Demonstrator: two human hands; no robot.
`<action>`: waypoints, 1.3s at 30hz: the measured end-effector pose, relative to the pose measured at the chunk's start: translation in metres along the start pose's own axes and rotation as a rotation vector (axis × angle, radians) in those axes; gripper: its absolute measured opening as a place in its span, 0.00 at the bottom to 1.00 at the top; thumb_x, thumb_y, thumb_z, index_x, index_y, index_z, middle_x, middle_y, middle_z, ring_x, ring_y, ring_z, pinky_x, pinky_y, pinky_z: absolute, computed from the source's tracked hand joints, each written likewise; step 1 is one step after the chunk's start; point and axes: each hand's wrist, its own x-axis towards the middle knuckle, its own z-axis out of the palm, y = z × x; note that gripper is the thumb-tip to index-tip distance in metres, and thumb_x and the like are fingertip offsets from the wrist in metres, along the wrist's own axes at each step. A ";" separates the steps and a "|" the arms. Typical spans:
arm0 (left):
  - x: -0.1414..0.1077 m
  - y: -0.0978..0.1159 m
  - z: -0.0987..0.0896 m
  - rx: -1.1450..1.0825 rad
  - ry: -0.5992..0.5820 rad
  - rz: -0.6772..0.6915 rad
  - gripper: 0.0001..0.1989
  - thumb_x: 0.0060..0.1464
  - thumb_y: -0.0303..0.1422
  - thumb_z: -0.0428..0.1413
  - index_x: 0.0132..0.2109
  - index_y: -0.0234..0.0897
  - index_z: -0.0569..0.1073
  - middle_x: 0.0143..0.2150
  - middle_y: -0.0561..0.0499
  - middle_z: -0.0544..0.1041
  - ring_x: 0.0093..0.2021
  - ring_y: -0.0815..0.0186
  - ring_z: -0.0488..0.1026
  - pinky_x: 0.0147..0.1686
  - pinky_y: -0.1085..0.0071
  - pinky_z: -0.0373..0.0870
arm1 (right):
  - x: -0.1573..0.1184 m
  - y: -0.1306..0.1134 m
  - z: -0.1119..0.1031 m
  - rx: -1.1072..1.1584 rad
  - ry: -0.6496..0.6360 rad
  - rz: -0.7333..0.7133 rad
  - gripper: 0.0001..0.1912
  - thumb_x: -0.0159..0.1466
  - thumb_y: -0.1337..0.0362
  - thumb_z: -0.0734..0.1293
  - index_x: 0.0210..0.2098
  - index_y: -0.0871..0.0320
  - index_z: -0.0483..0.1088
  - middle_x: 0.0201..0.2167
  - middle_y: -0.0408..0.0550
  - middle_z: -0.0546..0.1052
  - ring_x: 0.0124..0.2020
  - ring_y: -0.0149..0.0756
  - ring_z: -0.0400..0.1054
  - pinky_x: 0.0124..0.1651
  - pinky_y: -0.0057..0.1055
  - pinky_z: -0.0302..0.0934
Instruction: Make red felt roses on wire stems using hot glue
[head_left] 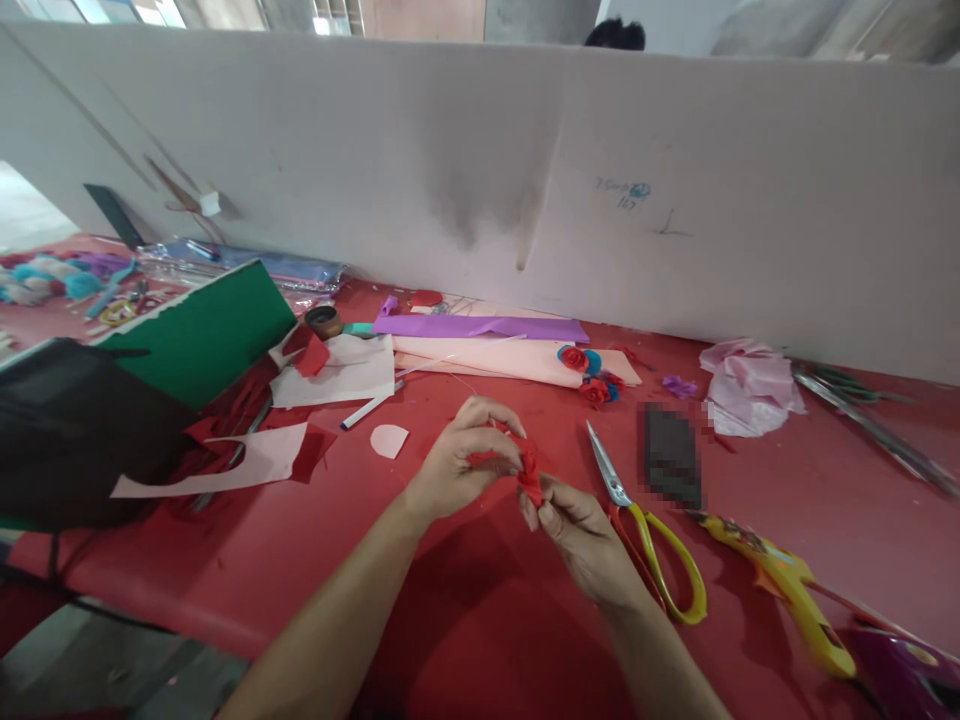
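Note:
A small piece of red crepe paper (530,478) is held between both hands above the red table. My left hand (474,455) pinches its upper left side, with the fingers curled. From below right, my right hand (581,530) grips the lower end between thumb and fingers. Scissors (616,485) with yellow and red handles lie just right of my right hand. A rounded pale pink paper piece (389,440) rests to the left of my left hand. Beyond the hands, red and blue paper flowers (595,390) lie by folded peach paper (487,360).
A yellow glue gun (787,590) and a dark blurred-out object (671,455) lie at right. Pink crumpled paper (750,385) is near the white partition (480,160). Left are a black bag (82,440), a green board (217,330), paper scraps (255,460) and a pen (371,405).

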 end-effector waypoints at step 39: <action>-0.010 0.005 0.044 -0.174 0.044 -0.526 0.08 0.55 0.31 0.52 0.28 0.36 0.70 0.23 0.55 0.66 0.25 0.70 0.63 0.28 0.74 0.61 | 0.002 -0.007 -0.001 0.066 0.543 -0.212 0.05 0.59 0.63 0.70 0.36 0.52 0.74 0.32 0.43 0.75 0.34 0.33 0.68 0.39 0.28 0.63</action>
